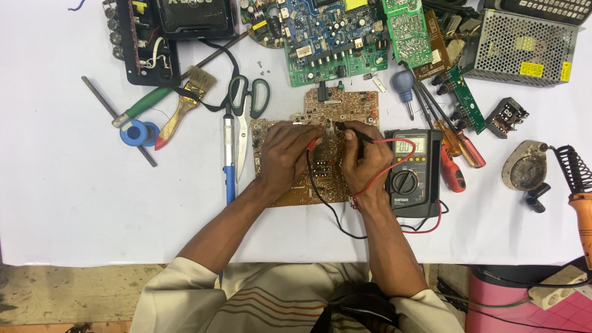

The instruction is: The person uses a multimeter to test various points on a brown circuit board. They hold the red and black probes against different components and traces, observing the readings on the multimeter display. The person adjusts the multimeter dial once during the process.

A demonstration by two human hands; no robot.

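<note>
While both probes sit on it, the brown board [320,148] lies flat mid-bench, solder side up so the joints can be reached. Left hand [285,157] closed round the red probe [313,144], tip down on the board near its upper middle; heel of the hand rests on the board, likely for steadiness. Right hand [365,159] pinched shut on the black probe [348,130], tip just beside the red one. Leads loop back over the right wrist to the multimeter [412,171], which sits touching the board's right edge, display facing the person so it reads at a glance. Scissors [246,111] and a blue tool [229,157] lie just left of the board; screwdrivers [453,145] right of the meter; a blue circuit board [330,37] above. Bench [74,203] is open at lower left; the near edge is close under the forearms, and the far side is crowded.
</note>
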